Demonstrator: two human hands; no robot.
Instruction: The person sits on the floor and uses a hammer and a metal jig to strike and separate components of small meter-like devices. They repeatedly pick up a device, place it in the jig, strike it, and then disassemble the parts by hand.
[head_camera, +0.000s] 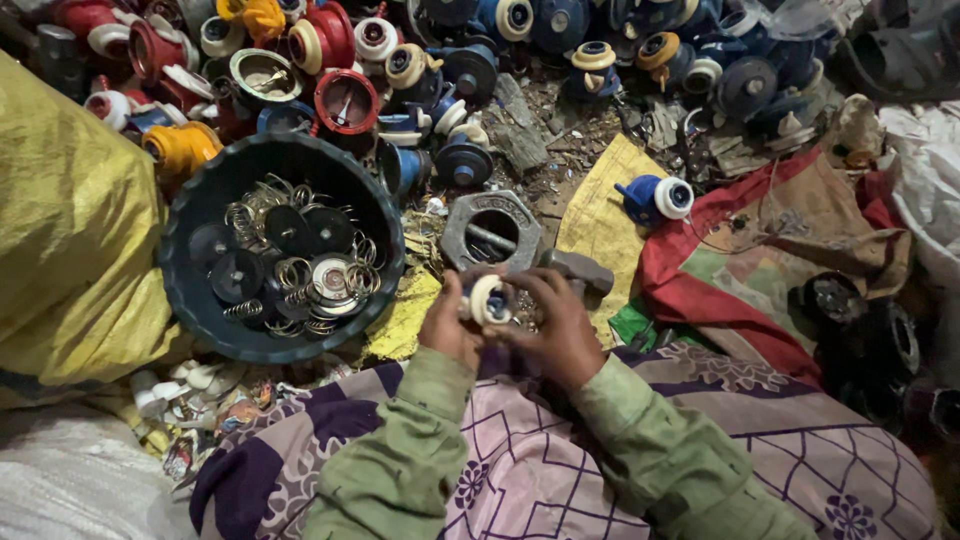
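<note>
Cream and round, a small plastic cap (489, 300) sits pinched between both hands above the person's lap. The left hand (447, 325) grips its left side; the right hand (560, 325) curls around its right. Just behind lies a grey hexagonal nut (490, 232). Left, a dark tub (190, 290) holds springs and discs.

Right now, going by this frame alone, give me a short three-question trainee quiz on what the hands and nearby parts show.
1. True or false: both hands, left hand and right hand, touch the small white round part.
2. What fills the dark round tub? A) springs and discs B) cloth C) water
3. Which grey metal piece lies just beyond the hands?

Key: 1 true; 2 A; 3 the hexagonal nut.
</note>
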